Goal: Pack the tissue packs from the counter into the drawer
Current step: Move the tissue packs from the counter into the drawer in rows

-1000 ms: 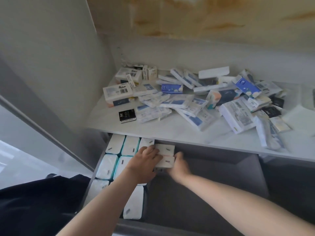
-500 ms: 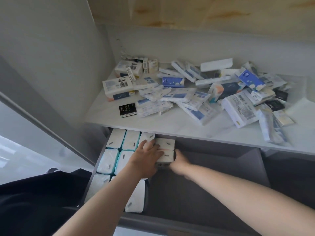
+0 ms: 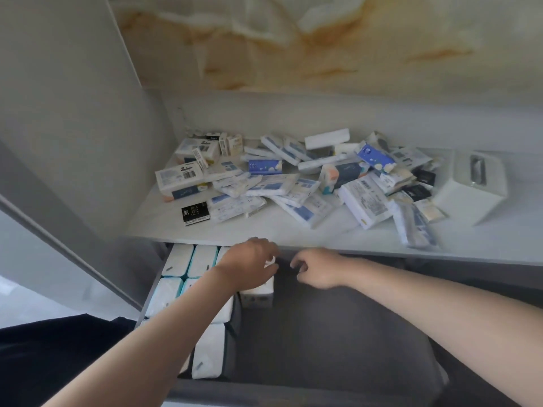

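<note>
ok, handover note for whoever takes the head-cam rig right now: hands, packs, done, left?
Left hand: open, empty, above the white packs in the drawer.
Right hand: fingers loosely curled, no grip on anything, over the drawer's bare grey part.
Done: the drawer's left side holds rows of white packs.
Left: a big loose pile of tissue packs on the counter; the white tissue box sits at its right.

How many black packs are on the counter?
3. One black tissue pack lies front left on the white counter; two more sit near the white square box. Others may be buried.
</note>
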Motion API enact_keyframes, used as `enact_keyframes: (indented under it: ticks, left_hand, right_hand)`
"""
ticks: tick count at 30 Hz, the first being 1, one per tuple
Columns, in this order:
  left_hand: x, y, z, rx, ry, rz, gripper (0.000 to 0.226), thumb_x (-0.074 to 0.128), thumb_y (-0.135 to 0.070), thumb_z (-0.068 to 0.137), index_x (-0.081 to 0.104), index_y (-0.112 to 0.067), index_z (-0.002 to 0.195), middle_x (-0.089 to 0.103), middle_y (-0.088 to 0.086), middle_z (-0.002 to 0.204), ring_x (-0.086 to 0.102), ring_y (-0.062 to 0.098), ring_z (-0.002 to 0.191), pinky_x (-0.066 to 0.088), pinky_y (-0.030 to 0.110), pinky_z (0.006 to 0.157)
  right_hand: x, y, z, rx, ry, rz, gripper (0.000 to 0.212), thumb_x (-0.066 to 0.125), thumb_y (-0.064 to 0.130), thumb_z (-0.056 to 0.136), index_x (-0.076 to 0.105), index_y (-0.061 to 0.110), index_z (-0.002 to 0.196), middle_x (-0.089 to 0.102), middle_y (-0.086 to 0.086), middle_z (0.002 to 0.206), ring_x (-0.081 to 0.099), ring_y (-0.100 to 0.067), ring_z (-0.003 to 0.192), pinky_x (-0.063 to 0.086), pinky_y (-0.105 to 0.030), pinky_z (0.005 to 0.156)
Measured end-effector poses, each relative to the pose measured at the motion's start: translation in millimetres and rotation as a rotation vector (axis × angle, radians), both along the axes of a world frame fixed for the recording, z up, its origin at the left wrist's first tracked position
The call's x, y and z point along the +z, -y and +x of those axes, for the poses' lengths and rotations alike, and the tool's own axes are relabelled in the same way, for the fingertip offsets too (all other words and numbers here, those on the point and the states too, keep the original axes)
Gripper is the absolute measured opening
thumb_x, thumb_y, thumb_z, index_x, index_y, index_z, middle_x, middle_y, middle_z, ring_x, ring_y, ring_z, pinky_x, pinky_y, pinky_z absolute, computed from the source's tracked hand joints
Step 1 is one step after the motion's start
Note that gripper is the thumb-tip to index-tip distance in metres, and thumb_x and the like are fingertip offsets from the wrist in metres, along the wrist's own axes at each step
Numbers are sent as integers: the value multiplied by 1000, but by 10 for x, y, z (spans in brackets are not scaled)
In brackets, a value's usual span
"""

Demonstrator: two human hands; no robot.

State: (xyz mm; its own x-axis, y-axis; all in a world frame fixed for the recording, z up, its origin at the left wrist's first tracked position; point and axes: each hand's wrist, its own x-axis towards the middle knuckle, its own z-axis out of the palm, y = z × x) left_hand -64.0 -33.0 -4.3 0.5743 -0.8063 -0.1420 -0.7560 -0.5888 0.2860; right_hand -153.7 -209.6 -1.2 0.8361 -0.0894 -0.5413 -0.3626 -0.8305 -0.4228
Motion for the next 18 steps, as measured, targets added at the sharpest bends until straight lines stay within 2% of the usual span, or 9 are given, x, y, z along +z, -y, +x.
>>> enact_keyframes:
  ticks: [2, 5, 7, 10, 13, 16, 18]
  left_hand:
    - [173, 179, -9, 31, -4, -78, 25, 53, -39, 92, 59, -31, 115, 62, -12, 108, 56, 10, 97, 47, 28, 79]
    - [406, 532, -15, 59, -16, -134, 24, 55, -38, 91, 59, -32, 114, 64, -14, 104, 54, 7, 85, 41, 24, 71]
    - [530, 795, 3, 56, 9, -174, 24, 54, -37, 92, 58, -31, 115, 65, -13, 105, 56, 9, 85, 43, 25, 71]
    - [669, 1191, 72, 74, 42, -211, 29, 54, -34, 93, 56, -29, 121, 62, -8, 112, 57, 14, 96, 47, 27, 78]
    - [721, 1561, 201, 107, 111, -208, 38, 54, -30, 92, 51, -27, 130, 57, -2, 125, 55, 21, 111, 48, 33, 89]
    - [695, 1862, 361, 112, 175, -158, 43, 53, -25, 92, 47, -25, 135, 53, 2, 131, 50, 24, 118, 45, 36, 93]
    - [649, 2020, 477, 113, 196, -119, 43, 53, -23, 92, 47, -23, 134, 51, 3, 132, 48, 24, 120, 44, 37, 95]
  right_hand:
    - [289, 206, -10, -14, 96, -10, 34, 58, 23, 93, 62, 22, 127, 62, 3, 117, 59, -14, 104, 43, -22, 82]
    - [575, 624, -82, -71, 220, -82, 30, 54, 21, 95, 64, 24, 123, 56, 11, 103, 54, -7, 93, 40, -18, 72]
    - [675, 938, -124, -130, 271, -138, 29, 53, 21, 94, 65, 27, 119, 58, 11, 102, 57, -10, 98, 42, -22, 75]
    - [709, 1360, -95, -245, 324, -223, 33, 55, 22, 90, 64, 30, 120, 63, 7, 116, 55, -13, 99, 44, -28, 80]
    - [651, 1647, 22, -319, 296, -346, 53, 62, 35, 82, 52, 31, 134, 53, -1, 134, 54, -24, 116, 48, -35, 89]
    - [513, 1783, 158, -245, 203, -470, 84, 67, 49, 76, 29, 26, 148, 38, -10, 142, 45, -33, 127, 44, -42, 98]
    - [423, 1822, 275, -167, 224, -511, 94, 67, 51, 78, 15, 26, 153, 27, -13, 151, 38, -35, 134, 39, -45, 103]
